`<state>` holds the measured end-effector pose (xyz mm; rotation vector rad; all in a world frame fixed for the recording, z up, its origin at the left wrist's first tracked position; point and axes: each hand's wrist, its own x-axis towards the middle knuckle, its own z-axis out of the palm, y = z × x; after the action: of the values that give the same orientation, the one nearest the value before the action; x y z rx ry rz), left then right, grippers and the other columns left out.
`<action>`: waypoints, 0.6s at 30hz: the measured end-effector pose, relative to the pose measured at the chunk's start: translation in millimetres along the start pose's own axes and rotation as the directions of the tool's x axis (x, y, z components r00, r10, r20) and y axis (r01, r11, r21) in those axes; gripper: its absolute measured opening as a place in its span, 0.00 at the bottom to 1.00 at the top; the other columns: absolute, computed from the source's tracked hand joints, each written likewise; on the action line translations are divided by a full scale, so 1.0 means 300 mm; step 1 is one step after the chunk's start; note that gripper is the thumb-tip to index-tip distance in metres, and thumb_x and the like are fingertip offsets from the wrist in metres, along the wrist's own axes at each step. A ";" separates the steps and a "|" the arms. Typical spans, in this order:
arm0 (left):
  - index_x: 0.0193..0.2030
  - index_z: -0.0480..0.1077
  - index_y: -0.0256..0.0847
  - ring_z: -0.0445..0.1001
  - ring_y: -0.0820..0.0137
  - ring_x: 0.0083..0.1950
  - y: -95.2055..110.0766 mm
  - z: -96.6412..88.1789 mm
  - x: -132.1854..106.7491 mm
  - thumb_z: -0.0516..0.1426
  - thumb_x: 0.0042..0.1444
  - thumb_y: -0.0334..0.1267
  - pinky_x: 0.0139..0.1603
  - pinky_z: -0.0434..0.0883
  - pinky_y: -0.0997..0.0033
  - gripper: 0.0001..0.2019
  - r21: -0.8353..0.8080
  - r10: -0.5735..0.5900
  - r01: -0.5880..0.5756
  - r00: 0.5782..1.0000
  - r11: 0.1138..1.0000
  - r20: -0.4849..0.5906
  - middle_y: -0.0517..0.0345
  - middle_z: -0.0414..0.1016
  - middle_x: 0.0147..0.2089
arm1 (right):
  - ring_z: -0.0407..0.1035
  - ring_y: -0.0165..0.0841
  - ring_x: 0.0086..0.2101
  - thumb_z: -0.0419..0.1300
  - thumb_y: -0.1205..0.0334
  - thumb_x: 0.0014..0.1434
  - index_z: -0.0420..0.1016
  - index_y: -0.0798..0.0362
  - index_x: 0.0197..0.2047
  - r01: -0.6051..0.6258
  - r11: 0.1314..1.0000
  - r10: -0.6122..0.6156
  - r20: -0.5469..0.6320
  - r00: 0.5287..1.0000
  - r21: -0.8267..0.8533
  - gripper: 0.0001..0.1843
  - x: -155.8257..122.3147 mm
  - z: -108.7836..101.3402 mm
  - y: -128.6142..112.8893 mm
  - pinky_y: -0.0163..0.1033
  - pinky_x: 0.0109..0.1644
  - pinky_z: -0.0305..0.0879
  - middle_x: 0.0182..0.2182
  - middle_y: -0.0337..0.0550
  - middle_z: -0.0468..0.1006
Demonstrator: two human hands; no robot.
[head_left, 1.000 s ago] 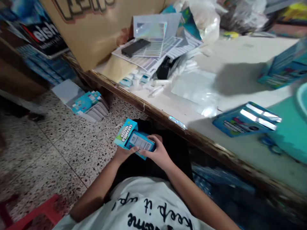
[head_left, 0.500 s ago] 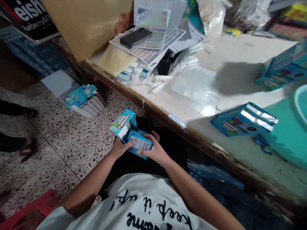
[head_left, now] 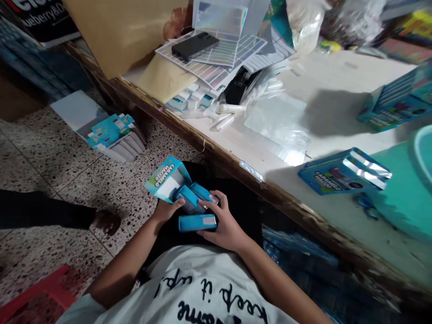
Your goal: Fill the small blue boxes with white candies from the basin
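Over my lap I hold an open teal display carton [head_left: 168, 179] that has small blue boxes inside. My left hand [head_left: 166, 209] grips the carton from below, thumb against one of the small boxes in it. My right hand [head_left: 223, 222] is closed on a small blue box [head_left: 197, 222] lying just below the carton, with its fingers also touching the boxes at the carton's mouth.
A worn table edge [head_left: 243, 168] runs diagonally ahead of me, carrying sticker sheets [head_left: 216, 58], a black phone [head_left: 195, 45], teal cartons [head_left: 342, 172] and clear bags [head_left: 276, 123]. A stack of flat cartons [head_left: 113, 135] lies on the speckled floor. Another person's foot [head_left: 106, 220] is at the left.
A small blue box has come out of the carton into my right hand, below it. The carton's flap has opened further. Another person's foot has stepped closer from the left.
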<state>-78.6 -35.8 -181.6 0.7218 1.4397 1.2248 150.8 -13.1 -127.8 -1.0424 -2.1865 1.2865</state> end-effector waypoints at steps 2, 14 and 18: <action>0.52 0.75 0.36 0.75 0.46 0.63 0.010 0.003 0.004 0.69 0.38 0.63 0.69 0.67 0.46 0.39 -0.011 -0.033 0.033 0.998 0.999 -0.054 0.41 0.79 0.58 | 0.57 0.47 0.64 0.69 0.66 0.50 0.69 0.42 0.63 0.043 0.999 -0.043 0.065 0.997 0.006 0.37 -0.013 0.009 -0.010 0.55 0.69 0.60 0.61 0.50 0.54; 0.47 0.76 0.37 0.80 0.54 0.53 0.082 0.082 0.004 0.65 0.42 0.51 0.57 0.75 0.56 0.27 0.020 -0.054 0.054 0.998 0.998 0.029 0.48 0.83 0.50 | 0.44 0.54 0.72 0.75 0.57 0.46 0.56 0.38 0.72 0.053 0.994 -0.051 -0.025 0.998 0.092 0.54 -0.036 0.072 0.029 0.62 0.72 0.53 0.71 0.52 0.42; 0.46 0.76 0.36 0.80 0.53 0.52 0.086 0.111 0.001 0.67 0.38 0.53 0.54 0.76 0.56 0.30 -0.031 -0.103 0.104 0.994 0.994 0.032 0.48 0.84 0.47 | 0.45 0.55 0.73 0.75 0.51 0.50 0.64 0.41 0.69 0.089 0.992 -0.090 0.011 0.996 0.093 0.45 -0.066 0.010 0.016 0.61 0.73 0.53 0.74 0.55 0.43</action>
<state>-51.7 -18.2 -154.5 0.6333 1.4119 1.1506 163.5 -28.7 -132.8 -0.8919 -2.1374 1.3450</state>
